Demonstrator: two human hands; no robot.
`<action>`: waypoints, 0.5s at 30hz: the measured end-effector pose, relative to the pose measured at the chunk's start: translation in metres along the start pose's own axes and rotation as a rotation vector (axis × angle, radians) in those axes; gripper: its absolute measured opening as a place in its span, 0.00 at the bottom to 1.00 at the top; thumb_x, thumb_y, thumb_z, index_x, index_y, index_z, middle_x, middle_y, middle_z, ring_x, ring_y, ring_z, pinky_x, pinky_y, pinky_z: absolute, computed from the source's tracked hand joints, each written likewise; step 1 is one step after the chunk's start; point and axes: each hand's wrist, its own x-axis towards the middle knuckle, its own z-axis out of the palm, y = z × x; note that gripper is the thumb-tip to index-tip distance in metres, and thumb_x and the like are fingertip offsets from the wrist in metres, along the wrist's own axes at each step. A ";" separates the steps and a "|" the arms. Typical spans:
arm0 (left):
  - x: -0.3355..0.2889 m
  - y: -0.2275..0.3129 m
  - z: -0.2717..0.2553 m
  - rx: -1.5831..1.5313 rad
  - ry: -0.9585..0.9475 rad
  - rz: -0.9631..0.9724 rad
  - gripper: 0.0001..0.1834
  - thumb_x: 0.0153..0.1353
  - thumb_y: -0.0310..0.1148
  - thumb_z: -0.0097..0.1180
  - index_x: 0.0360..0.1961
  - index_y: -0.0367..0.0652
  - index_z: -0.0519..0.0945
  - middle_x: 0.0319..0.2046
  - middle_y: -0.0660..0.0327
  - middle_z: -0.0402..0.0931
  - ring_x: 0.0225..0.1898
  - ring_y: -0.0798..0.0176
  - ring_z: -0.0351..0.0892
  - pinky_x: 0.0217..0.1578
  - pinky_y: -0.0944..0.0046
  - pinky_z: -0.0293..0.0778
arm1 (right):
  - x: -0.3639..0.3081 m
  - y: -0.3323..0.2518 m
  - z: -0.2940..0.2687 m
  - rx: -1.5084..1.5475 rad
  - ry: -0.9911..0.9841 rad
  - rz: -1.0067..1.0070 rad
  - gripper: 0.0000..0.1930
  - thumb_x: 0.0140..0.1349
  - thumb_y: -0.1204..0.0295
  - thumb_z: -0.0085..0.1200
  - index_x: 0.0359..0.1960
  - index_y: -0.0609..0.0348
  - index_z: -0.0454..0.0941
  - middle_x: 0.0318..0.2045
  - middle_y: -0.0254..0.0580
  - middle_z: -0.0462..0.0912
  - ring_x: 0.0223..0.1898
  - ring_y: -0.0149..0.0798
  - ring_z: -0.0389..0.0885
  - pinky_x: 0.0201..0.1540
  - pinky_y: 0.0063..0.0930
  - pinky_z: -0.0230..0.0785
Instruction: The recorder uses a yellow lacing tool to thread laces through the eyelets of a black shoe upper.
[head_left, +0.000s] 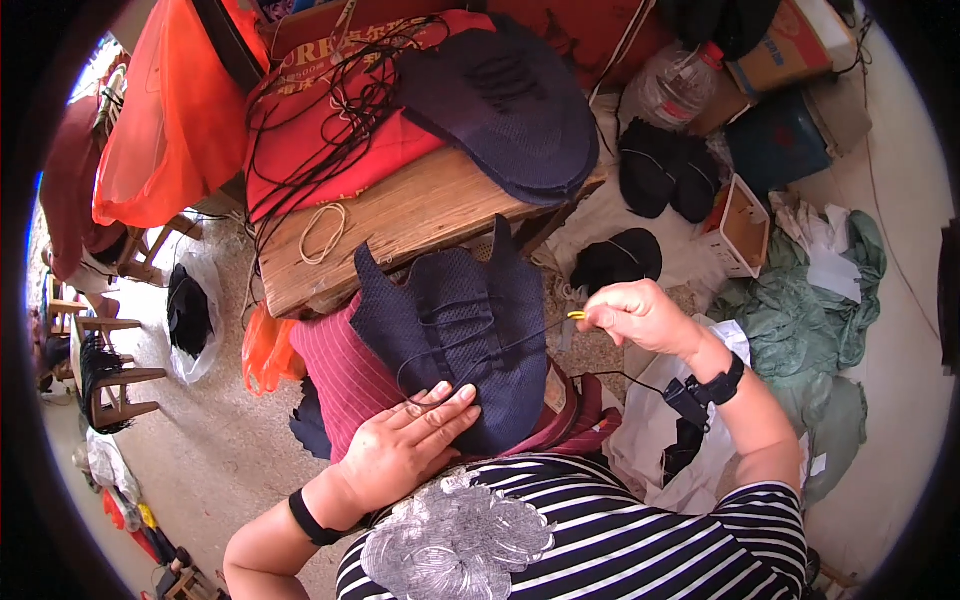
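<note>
A navy knitted shoe upper [515,320] lies over my lap, with several rows of dark lace [462,312] across its middle. My left hand [408,440] rests flat on its near left part, fingers stretched out and touching a loose loop of lace. To the right of the upper, my raised right hand [632,315] is closed in a pinch. Between its fingertips sits a small yellow piece [576,315], its kind too small to make out. A dark lace runs taut from there back to the upper. Maroon striped cloth [345,385] lies under the upper.
Ahead stands a wooden bench [420,215] with a red bag [300,120], tangled black laces [340,130], a tan loop [323,234] and stacked navy uppers [510,110]. On the right are black bundles [617,260], a white basket [735,230] and green plastic sheeting [800,310].
</note>
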 end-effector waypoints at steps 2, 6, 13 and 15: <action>-0.001 -0.002 0.000 -0.018 0.040 0.033 0.33 0.56 0.38 0.68 0.64 0.42 0.77 0.68 0.53 0.72 0.68 0.51 0.73 0.67 0.55 0.70 | -0.004 -0.010 0.007 0.235 -0.009 -0.045 0.10 0.74 0.69 0.54 0.47 0.62 0.83 0.28 0.33 0.84 0.30 0.27 0.80 0.38 0.22 0.72; -0.001 -0.001 0.003 0.044 0.048 0.067 0.32 0.55 0.38 0.69 0.62 0.41 0.79 0.69 0.52 0.71 0.68 0.50 0.73 0.67 0.52 0.70 | -0.014 -0.023 0.029 0.780 -0.086 -0.170 0.17 0.75 0.71 0.51 0.62 0.65 0.77 0.40 0.42 0.88 0.40 0.30 0.85 0.45 0.23 0.76; -0.003 0.004 0.013 0.059 0.137 0.042 0.30 0.55 0.40 0.71 0.59 0.44 0.81 0.70 0.52 0.69 0.71 0.42 0.67 0.67 0.48 0.68 | 0.023 -0.025 0.047 -0.241 0.308 -0.557 0.14 0.76 0.71 0.51 0.57 0.57 0.83 0.50 0.41 0.84 0.45 0.30 0.80 0.51 0.25 0.73; -0.002 0.006 0.011 0.107 0.139 0.023 0.30 0.54 0.41 0.70 0.59 0.46 0.81 0.71 0.54 0.67 0.72 0.42 0.64 0.66 0.48 0.68 | 0.035 -0.033 0.064 -0.155 0.342 -0.644 0.15 0.78 0.68 0.47 0.57 0.59 0.81 0.49 0.41 0.82 0.48 0.32 0.79 0.52 0.27 0.72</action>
